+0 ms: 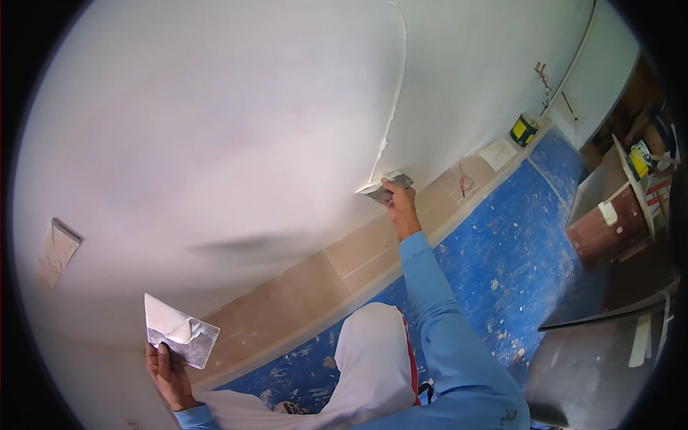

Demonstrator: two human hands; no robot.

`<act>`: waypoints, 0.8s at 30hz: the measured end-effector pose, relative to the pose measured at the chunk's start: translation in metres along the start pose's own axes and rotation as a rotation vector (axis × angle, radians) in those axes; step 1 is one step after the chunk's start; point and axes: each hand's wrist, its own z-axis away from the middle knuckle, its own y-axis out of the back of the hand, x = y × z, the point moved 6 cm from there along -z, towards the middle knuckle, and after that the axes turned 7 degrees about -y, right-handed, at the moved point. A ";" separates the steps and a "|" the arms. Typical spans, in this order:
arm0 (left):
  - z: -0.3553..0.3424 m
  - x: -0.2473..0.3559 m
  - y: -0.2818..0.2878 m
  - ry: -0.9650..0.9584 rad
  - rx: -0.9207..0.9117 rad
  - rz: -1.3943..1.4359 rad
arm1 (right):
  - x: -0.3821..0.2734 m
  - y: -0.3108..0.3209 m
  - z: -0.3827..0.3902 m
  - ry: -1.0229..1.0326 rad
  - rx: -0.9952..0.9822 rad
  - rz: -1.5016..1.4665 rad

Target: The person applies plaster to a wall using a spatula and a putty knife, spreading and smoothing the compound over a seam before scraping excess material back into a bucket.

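The skimming stroke looks to be in hand — the right hand (398,204) grips a putty knife (385,185) against the white wall (236,129) low by the tile skirting (337,258), the left hand (166,373) clasps a loaded plaster hawk (179,331) (white compound on it) — next probably a steady, evenly pressed pull.

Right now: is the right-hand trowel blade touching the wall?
Touching. Head view: the trowel in the right hand lies against the white wall at the foot of a plaster ridge.
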 end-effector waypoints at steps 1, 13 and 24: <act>0.000 -0.001 -0.002 0.008 0.002 0.011 | -0.010 -0.001 -0.002 0.011 0.003 0.005; -0.002 0.003 0.005 0.033 -0.022 0.104 | -0.128 -0.065 0.013 0.153 0.015 0.127; -0.004 0.001 -0.012 0.095 -0.038 0.231 | -0.234 -0.140 0.040 0.303 -0.038 0.237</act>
